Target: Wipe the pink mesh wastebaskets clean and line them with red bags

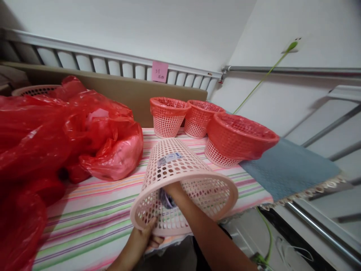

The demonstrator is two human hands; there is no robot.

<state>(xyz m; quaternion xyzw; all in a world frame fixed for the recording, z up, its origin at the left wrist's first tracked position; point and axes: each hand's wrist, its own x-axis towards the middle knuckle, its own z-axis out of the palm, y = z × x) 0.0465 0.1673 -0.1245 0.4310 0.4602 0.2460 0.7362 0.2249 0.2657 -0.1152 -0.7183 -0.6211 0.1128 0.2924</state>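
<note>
A pale pink perforated plastic wastebasket (180, 163) lies tilted on its side on the striped cloth, its mouth facing me. My left hand (145, 233) grips the lower left of its rim, thumb inside and fingers curled beneath. My right hand (172, 189) reaches inside through the mouth, and the fingers are mostly hidden. A crumpled greyish-purple cloth (167, 200) is bunched in that hand against the inner wall. On the basket's outer side is a small printed label (170, 159).
Behind stand upright pink baskets lined with red plastic bags: one basket (167, 126), a second (196, 126) and a nearer third (221, 152). Red plastic bags (104, 131) are heaped at left. A blue mat (293, 165) and metal rail (324, 229) are at right.
</note>
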